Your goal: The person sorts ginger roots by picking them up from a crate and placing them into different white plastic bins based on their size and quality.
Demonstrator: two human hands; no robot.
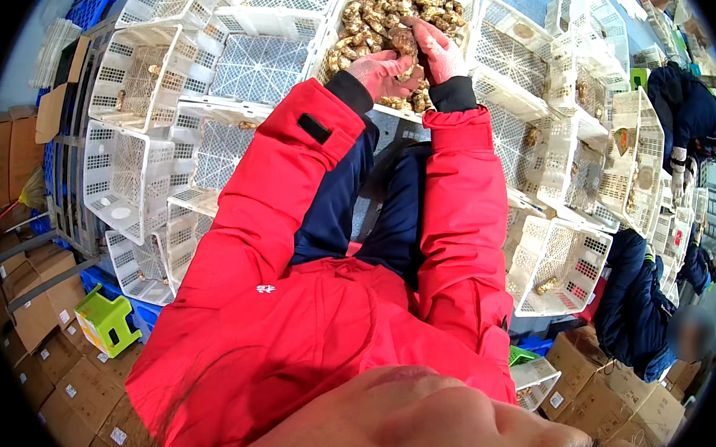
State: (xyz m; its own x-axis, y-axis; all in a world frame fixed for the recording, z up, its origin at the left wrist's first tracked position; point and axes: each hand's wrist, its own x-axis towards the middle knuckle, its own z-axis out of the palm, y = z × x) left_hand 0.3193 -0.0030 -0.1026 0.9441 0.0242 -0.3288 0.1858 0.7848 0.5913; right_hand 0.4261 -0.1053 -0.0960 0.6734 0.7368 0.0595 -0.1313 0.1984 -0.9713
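Observation:
A large, soil-stained brown mushroom (404, 42), matsutake-like, is held upright between my two hands. My right hand (441, 53) grips it from the right, its fingers over the top. Around the lower part curl the fingers and thumb of my left hand (376, 74). Both hands appear to wear thin, soiled gloves. Directly beneath them is a white plastic crate (401, 113) holding a heap of similar brown-and-cream mushrooms (371, 15). My forearms hide part of the crate's near side.
White perforated crates stand left (260, 70) and right (510, 54), some with a few mushrooms. Cardboard boxes (86, 391) and a green plastic stool (106, 322) are at lower left. Co-workers in dark clothing (630, 301) are at the right, one hand (678, 172) near the crates.

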